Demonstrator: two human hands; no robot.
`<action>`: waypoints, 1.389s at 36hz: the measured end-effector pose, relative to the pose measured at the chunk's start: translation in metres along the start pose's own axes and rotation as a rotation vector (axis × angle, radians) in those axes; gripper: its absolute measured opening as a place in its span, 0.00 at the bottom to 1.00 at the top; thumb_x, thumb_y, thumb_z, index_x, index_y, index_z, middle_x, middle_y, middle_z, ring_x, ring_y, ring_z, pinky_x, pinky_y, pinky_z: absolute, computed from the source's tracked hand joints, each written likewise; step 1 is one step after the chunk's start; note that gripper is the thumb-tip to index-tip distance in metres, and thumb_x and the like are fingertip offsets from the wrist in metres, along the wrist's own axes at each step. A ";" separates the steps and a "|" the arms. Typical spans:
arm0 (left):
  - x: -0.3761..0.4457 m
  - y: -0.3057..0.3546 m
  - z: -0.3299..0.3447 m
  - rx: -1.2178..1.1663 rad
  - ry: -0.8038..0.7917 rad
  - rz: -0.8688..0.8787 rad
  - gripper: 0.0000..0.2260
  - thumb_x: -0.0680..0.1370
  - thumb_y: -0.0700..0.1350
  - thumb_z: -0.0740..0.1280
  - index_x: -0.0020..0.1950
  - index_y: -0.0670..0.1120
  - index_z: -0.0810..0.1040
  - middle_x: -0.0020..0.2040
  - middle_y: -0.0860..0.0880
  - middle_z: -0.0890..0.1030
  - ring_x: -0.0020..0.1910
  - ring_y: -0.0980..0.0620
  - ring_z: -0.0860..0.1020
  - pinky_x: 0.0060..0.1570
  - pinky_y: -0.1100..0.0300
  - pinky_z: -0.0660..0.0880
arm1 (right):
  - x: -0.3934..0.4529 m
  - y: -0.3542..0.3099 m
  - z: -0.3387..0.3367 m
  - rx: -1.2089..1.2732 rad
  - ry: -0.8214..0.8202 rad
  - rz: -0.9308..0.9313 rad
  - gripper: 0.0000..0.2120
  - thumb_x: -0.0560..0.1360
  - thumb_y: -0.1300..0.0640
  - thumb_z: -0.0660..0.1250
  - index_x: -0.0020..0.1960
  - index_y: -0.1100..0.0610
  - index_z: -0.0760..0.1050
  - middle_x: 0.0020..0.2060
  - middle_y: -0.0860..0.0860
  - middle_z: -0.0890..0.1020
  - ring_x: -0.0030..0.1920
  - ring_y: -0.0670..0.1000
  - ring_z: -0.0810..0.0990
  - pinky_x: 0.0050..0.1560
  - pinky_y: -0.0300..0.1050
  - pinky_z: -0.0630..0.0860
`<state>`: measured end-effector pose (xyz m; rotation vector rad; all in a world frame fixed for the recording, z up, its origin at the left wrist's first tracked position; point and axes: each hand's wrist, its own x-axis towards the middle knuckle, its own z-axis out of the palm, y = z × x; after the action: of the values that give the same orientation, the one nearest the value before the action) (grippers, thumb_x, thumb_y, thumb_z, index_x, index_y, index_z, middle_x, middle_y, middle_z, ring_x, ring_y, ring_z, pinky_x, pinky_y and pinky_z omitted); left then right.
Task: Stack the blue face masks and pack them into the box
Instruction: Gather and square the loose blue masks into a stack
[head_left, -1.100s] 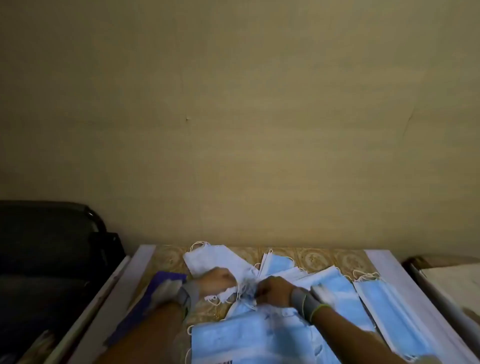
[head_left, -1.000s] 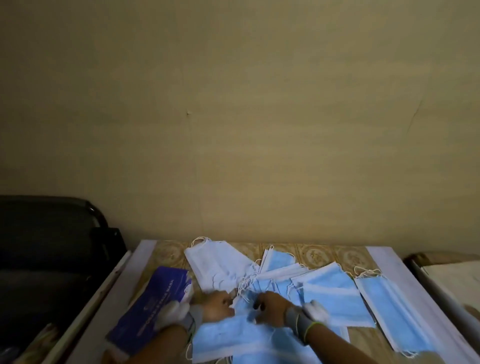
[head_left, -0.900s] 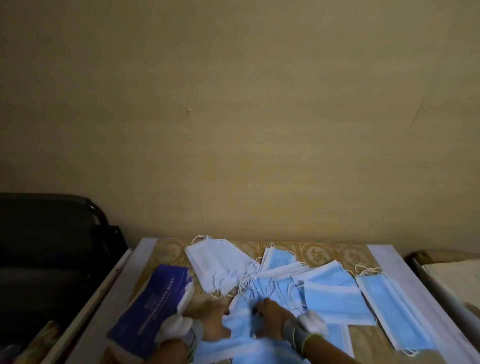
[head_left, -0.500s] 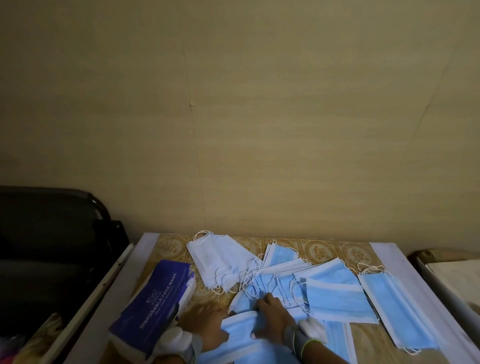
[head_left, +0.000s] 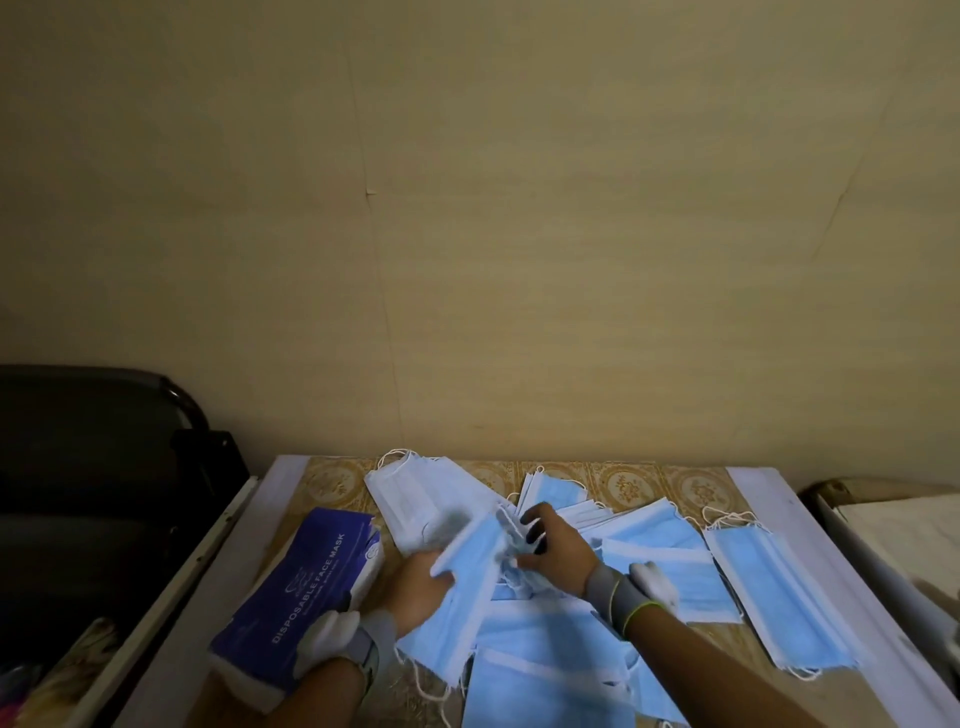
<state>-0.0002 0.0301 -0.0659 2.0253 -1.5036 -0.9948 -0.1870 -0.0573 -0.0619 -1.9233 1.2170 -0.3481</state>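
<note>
Right now both hands are on one blue face mask (head_left: 470, 587) in the middle of the table (head_left: 769, 499). The left hand (head_left: 421, 590) holds its near part, with fingers curled under and the thumb on top. The right hand (head_left: 556, 548) pinches its far end, fingers bent around the bunched edge and ear loops. This mask is blurry. Its long side runs from near-left to far-right, tilted, and it is lifted a bit above the others.

Under it lies a messy pile of blue masks (head_left: 545, 654), pointing many ways. One more blue mask (head_left: 774, 592) lies alone to the right, its long side running from far to near. A stack of white-side-up masks (head_left: 415, 493) sits at the far left of the pile.

The purple box (head_left: 306, 587) marked "DISPOSABLE FACE MASK" lies flat on the left, just beside the left hand. Its long side runs near to far, leaning right. Grey cuffs with white parts are on both wrists.
</note>
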 end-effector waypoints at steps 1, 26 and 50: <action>0.002 -0.001 -0.002 -0.042 0.027 -0.027 0.15 0.78 0.37 0.60 0.33 0.49 0.67 0.30 0.50 0.67 0.28 0.56 0.66 0.30 0.66 0.62 | -0.003 0.003 0.001 -0.040 -0.038 0.021 0.19 0.69 0.58 0.72 0.51 0.53 0.63 0.42 0.52 0.72 0.42 0.52 0.71 0.44 0.39 0.67; -0.015 0.001 0.005 -0.192 0.102 -0.189 0.17 0.78 0.38 0.56 0.67 0.43 0.71 0.61 0.41 0.77 0.58 0.42 0.76 0.54 0.57 0.73 | -0.017 0.007 -0.014 -0.075 0.024 0.175 0.05 0.73 0.60 0.67 0.41 0.54 0.72 0.47 0.58 0.82 0.53 0.57 0.79 0.55 0.46 0.73; -0.013 0.040 0.025 -0.852 -0.040 -0.106 0.12 0.76 0.30 0.62 0.57 0.37 0.77 0.41 0.49 0.83 0.37 0.54 0.83 0.39 0.62 0.79 | -0.028 -0.017 -0.007 0.367 0.019 0.147 0.08 0.72 0.53 0.71 0.43 0.56 0.73 0.28 0.46 0.77 0.25 0.43 0.74 0.25 0.33 0.70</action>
<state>-0.0463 0.0317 -0.0502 1.4629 -0.7637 -1.4100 -0.1943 -0.0338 -0.0400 -1.5118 1.2050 -0.4769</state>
